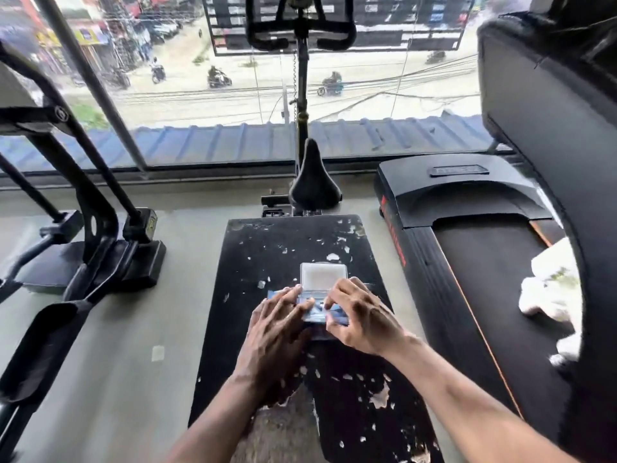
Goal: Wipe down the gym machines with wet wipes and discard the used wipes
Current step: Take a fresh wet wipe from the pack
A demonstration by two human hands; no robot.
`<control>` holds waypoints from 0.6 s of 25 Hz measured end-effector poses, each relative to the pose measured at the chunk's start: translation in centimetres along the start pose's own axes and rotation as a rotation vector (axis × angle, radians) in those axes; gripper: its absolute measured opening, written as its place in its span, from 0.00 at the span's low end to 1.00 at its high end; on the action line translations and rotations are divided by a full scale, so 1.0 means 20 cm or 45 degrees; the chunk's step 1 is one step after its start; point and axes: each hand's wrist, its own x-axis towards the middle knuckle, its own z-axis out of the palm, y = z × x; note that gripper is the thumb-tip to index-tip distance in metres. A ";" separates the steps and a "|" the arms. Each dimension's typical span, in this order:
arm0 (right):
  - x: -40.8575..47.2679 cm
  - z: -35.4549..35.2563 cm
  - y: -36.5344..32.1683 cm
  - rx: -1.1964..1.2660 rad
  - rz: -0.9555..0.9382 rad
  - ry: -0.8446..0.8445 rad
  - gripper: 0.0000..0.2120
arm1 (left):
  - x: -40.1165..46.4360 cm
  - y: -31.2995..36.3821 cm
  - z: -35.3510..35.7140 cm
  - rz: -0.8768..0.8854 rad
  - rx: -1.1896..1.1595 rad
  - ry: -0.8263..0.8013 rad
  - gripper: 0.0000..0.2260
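Note:
A blue pack of wet wipes (317, 315) lies on a worn black bench pad (267, 255) with its clear flip lid (323, 275) standing open. My left hand (278, 329) lies flat on the pack's left side, fingers straight. My right hand (360, 315) has its fingers curled at the pack's opening, pinching there; whether a wipe is between them is hidden. Crumpled white used wipes (547, 292) lie on the treadmill (467, 262) at the right.
A spin bike with a black saddle (314, 182) and handlebars (302, 35) stands ahead by the window. An elliptical frame (83, 235) fills the left. The treadmill's console arm (551, 145) rises at the right. Grey floor (150, 329) lies between the machines.

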 end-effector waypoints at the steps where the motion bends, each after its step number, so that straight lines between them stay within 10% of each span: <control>1: 0.00 0.00 0.02 0.035 0.045 0.057 0.06 | 0.00 0.00 0.01 0.006 0.008 0.004 0.23; 9: -0.01 0.01 -0.02 0.189 0.065 -0.001 0.22 | -0.01 0.03 -0.01 -0.004 0.025 0.016 0.22; 15: -0.03 -0.05 0.09 0.092 0.181 -0.031 0.06 | -0.01 0.02 -0.01 0.017 0.048 0.023 0.23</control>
